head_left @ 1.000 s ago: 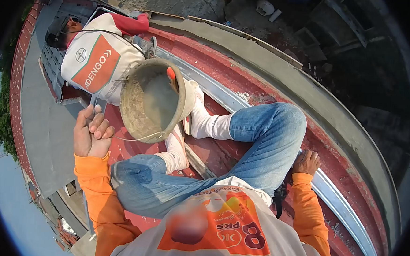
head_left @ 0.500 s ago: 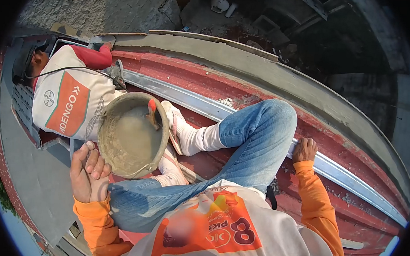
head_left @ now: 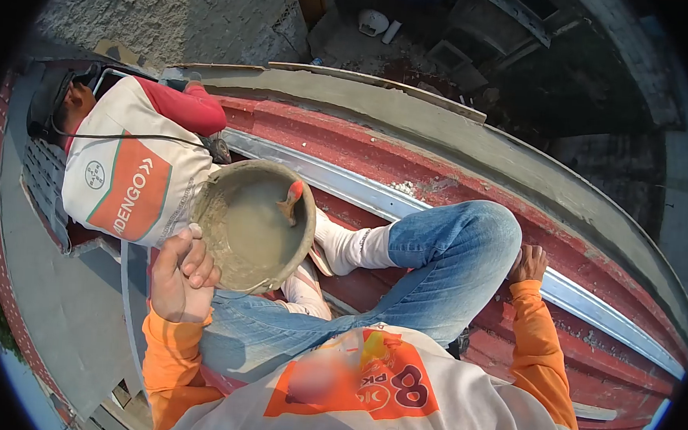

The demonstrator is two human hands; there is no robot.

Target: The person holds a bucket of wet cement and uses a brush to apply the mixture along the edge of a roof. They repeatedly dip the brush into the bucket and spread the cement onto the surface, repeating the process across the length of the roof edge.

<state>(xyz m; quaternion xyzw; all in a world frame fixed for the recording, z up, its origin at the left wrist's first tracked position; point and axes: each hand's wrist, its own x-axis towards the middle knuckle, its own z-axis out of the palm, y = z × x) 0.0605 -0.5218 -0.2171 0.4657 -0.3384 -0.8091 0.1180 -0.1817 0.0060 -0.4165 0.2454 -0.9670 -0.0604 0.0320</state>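
My left hand (head_left: 185, 275) is held by the near left side of a round bucket (head_left: 207, 248), its fingers curled together; what they hold, if anything, is too small to tell. Greyish wet mix (head_left: 261, 224) lies in the bucket, and a tool with a red-orange handle end (head_left: 295, 191) leans inside at its right. Beyond my bent knee, my right hand (head_left: 530, 264) rests closed beside a long silvery metal channel (head_left: 583, 299); the underside of its fingers is hidden. My socked foot (head_left: 342, 248) is just right of the bucket.
A co-worker (head_left: 138, 163) in a white and red shirt bends over at the left, next to the bucket. Red ribbed roofing (head_left: 501, 347) lies under me. A grey cement ledge (head_left: 413, 117) runs along its far edge, with a dark lower area (head_left: 572, 87) beyond.
The bucket, my left hand and my knee sit further right in view. My right hand also appears further right and higher against the channel. The co-worker's red-sleeved arm has shifted right.
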